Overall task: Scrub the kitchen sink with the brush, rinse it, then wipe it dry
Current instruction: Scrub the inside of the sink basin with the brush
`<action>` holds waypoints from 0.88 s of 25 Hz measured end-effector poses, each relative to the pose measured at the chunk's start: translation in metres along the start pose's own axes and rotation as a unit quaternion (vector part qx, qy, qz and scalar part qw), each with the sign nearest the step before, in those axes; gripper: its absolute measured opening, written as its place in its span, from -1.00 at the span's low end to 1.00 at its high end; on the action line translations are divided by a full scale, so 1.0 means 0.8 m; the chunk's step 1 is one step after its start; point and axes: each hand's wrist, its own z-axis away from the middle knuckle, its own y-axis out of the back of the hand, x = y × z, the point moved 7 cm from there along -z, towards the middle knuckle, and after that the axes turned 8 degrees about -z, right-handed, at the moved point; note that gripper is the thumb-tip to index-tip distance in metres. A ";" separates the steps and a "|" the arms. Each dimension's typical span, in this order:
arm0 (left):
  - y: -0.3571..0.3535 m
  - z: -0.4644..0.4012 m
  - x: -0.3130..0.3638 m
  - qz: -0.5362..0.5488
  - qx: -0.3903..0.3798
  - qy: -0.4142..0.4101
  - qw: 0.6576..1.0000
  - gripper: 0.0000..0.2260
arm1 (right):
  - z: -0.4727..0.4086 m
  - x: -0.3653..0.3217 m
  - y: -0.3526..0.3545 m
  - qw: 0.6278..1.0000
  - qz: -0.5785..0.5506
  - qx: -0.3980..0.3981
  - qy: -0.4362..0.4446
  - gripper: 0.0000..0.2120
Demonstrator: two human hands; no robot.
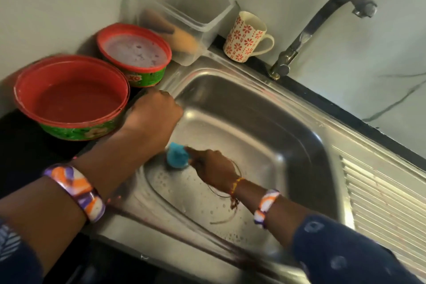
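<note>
Writing: on the green band of the farther red-rimmed round tub (134, 54) we read only the letters "XO"; the nearer red-rimmed round tub (71, 97) shows a pale flower-like mark on its green band, no words we can make out.
Mug: a white ceramic mug with a red flower pattern (245, 37) stands on the black worktop (27, 152) at the sink's back edge, handle turned toward the dark metal tap (322, 27).
Right hand: our right hand (214, 168) reaches down into the stainless steel sink (265, 127); its fingers are curled round a small blue scrubbing brush (177, 154), gripping it against the wet basin floor near the left wall.
Left hand: our left hand (153, 115) rests on the sink's left rim, just beside the nearer tub; the fingers are bent over the edge, and we cannot tell whether they grip the rim or only press on it.
Wrists: each wrist carries a bangle swirled in orange, purple and white (78, 191); the right also has thin threads.
Box: a clear plastic box (184, 14) behind the farther tub holds something orange-brown, blurred.
Basin: soapy droplets speckle the floor near the brush.
</note>
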 end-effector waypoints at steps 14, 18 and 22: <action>-0.028 0.011 0.002 0.029 -0.023 0.007 0.999 -0.77 | 0.146 0.207 0.038 0.947 0.043 -0.142 -0.286 -0.79; -0.024 0.023 0.002 -0.005 -0.010 -0.002 1.000 -0.74 | 0.157 0.060 0.009 0.942 -0.114 -0.234 -0.210 -0.77; -0.023 0.023 0.001 0.010 -0.001 -0.003 1.000 -0.73 | 0.056 -0.041 -0.021 0.944 -0.245 -0.166 -0.146 -0.76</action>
